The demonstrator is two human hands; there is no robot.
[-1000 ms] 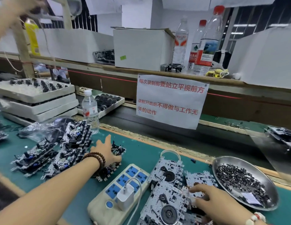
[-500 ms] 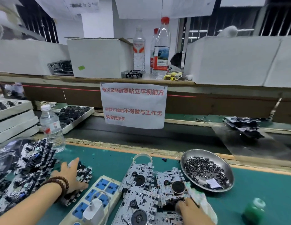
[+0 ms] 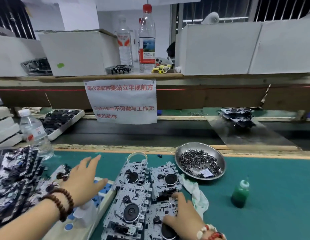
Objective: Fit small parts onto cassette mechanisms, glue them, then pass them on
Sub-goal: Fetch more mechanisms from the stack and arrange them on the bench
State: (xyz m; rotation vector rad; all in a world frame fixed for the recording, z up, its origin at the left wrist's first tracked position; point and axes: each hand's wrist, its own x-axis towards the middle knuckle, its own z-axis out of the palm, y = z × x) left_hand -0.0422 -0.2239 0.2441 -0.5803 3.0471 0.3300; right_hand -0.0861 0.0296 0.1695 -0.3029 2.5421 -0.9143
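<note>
Left hand (image 3: 83, 181) with fingers spread flat above power strip (image 3: 99, 201), right hand (image 3: 182, 216) fingers resting extended on cassette mechanisms (image 3: 142, 193) grouped on green mat, metal dish (image 3: 220, 158) holding small dark parts (image 3: 197, 161), green glue bottle (image 3: 240, 194) right

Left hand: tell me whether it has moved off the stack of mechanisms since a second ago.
Yes. The left hand has lifted off the stack and swung right, now open above the power strip.
</note>
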